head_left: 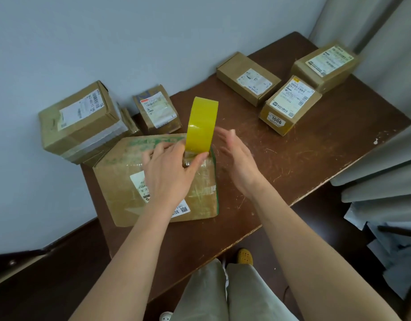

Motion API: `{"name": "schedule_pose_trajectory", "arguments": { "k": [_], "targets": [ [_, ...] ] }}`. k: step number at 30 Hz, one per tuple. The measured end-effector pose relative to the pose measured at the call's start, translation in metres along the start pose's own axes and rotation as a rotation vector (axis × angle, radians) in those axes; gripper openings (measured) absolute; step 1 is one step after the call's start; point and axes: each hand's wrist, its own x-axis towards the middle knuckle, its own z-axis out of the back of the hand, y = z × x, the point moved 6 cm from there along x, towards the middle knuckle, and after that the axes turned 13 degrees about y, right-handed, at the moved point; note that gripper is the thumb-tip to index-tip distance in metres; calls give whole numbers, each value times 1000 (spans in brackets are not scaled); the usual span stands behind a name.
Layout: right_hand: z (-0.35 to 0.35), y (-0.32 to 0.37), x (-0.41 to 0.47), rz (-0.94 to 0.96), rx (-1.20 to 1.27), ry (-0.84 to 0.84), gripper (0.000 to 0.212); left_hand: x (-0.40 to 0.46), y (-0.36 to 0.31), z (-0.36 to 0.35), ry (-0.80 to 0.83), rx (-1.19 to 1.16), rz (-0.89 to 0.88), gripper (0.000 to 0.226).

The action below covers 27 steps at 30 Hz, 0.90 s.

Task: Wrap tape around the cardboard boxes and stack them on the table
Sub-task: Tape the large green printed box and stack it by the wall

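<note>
A large flat cardboard box [121, 181] with green print lies on the brown table [315, 154] in front of me. My left hand [169, 172] rests over its top and holds a yellow tape roll [201, 123] upright on the box, thumb against the roll's lower edge. My right hand [239, 158] hovers just right of the roll with fingers straight and blurred, holding nothing. Several smaller labelled boxes sit around: one stacked at the far left [79, 121], a small one [155, 110] behind the big box.
Three more labelled boxes lie at the back right: a flat one [246, 77], one marked 1006 [287, 105] and one near the corner [325, 66]. A wall runs behind the table; curtains [385, 112] hang at the right. My legs stand at the table's near edge.
</note>
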Motion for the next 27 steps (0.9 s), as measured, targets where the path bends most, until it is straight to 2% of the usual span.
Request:
{"name": "schedule_pose_trajectory", "arguments": {
  "k": [2,6,8,11,13,15,17,19,21,24,27],
  "targets": [
    [-19,17,6,18,32,91,57,-1,-11,0,-38,22,-71,44],
    [-15,30,13,90,-8,44,71,2,-22,4,-115,-52,-149,28],
    [-7,26,9,122,-68,55,84,-1,-25,1,-58,-220,-154,34],
    [7,12,-2,70,-128,114,99,-12,-26,-4,15,-412,-159,52],
    [9,8,-8,9,-130,227,92,-14,-23,-5,102,-410,-167,61],
    [10,8,-11,-61,-156,332,92,-6,-13,-14,256,-332,-76,87],
    [9,14,-16,-106,-127,439,94,-3,-3,-29,475,-220,34,116],
    [9,21,-21,-152,-95,510,100,-9,0,-46,599,-176,28,128],
    [14,23,-26,-210,-56,535,99,-15,2,-55,550,-180,-9,127],
    [16,20,-35,-249,29,597,78,-24,2,-61,451,-128,-40,121],
    [29,14,-40,-218,116,589,67,-26,1,-64,436,-91,-50,121]
  ]
}}
